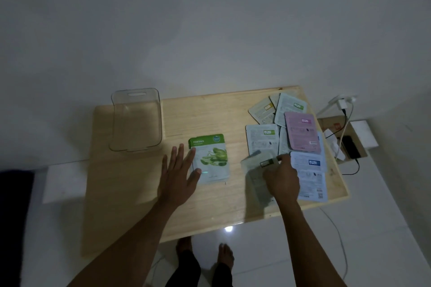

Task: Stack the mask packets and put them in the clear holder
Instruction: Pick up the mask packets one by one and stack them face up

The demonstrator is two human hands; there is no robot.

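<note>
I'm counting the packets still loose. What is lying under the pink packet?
The pink packet lies on top of the scattered pile, overlapping a white packet on its left and a pale blue one at its lower edge. Whatever else sits directly beneath it is covered.

Right hand (281,178) pinches a blurred packet (255,171); left hand (178,176) lies flat.

Green aloe vera packet (211,159) flat, face up, mid-table. Blurred pale packet (255,176) lifted, tilted, pinched at one edge. Pink packet (302,132) atop overlapping pale packets (263,138), face down, at right. Clear holder (136,120) upright, empty, far left.
</note>
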